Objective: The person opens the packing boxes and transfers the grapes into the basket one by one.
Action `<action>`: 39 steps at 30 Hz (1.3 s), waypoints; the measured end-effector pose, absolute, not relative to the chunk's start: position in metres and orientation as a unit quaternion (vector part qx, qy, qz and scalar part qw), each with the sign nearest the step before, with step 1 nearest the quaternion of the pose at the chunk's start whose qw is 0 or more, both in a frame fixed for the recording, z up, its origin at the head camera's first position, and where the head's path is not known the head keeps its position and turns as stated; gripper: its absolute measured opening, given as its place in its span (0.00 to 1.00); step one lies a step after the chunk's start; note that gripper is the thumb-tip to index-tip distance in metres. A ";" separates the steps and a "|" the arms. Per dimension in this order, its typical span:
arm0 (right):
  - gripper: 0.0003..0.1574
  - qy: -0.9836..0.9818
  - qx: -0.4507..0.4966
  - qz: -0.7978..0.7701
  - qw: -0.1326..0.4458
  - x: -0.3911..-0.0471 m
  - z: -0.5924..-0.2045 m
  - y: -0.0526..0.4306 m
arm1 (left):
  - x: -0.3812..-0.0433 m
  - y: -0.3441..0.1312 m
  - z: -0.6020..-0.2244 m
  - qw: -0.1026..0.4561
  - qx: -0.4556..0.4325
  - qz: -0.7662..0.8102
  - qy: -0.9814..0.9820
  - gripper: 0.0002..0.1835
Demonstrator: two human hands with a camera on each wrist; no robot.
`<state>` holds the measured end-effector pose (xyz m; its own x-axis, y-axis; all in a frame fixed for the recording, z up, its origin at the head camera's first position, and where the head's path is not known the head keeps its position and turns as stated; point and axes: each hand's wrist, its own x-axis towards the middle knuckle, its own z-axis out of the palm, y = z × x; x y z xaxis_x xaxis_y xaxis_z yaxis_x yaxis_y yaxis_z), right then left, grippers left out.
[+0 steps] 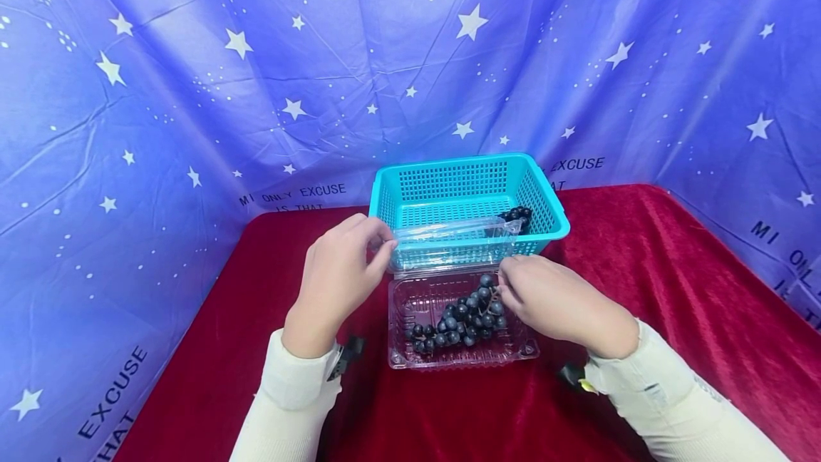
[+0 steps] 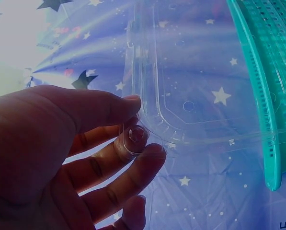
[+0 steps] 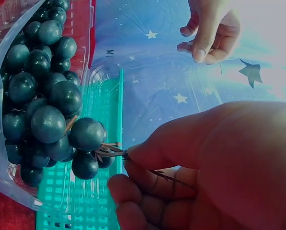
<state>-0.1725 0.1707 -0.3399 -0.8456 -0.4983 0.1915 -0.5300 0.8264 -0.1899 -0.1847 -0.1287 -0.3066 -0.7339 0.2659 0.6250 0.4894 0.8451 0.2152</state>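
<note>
A bunch of dark grapes (image 1: 471, 316) lies in the base of a clear plastic clamshell box (image 1: 398, 358). My right hand (image 1: 551, 298) pinches the bunch's brown stem (image 3: 111, 152) between thumb and forefinger, at the box's right side. The box's transparent lid (image 2: 181, 136) stands raised at the back, in front of the basket. At the lid's left corner, my left hand (image 1: 340, 273) pinches the rim between thumb and fingers. In the right wrist view the grapes (image 3: 49, 124) fill the left side, close to the camera.
Behind the box stands a turquoise perforated basket (image 1: 449, 162), with another cluster of dark grapes (image 1: 518, 217) at its right end. A red velvet cloth (image 1: 641, 262) covers the table. A blue star-patterned curtain (image 1: 385, 55) hangs behind and at both sides.
</note>
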 end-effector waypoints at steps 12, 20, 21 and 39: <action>0.12 -0.952 0.265 0.144 0.055 -0.169 -0.334 0.169 | -0.185 -0.128 -0.307 0.305 -0.207 -0.186 -0.911 0.02; 0.12 -0.953 0.258 0.149 0.050 -0.168 -0.333 0.169 | -0.185 -0.129 -0.307 0.298 -0.204 -0.184 -0.914 0.02; 0.12 -0.953 0.258 0.150 0.050 -0.168 -0.333 0.169 | -0.185 -0.129 -0.307 0.298 -0.203 -0.184 -0.914 0.02; 0.10 -0.949 0.249 0.186 0.049 -0.168 -0.326 0.170 | -0.185 -0.129 -0.307 0.294 -0.203 -0.187 -0.915 0.02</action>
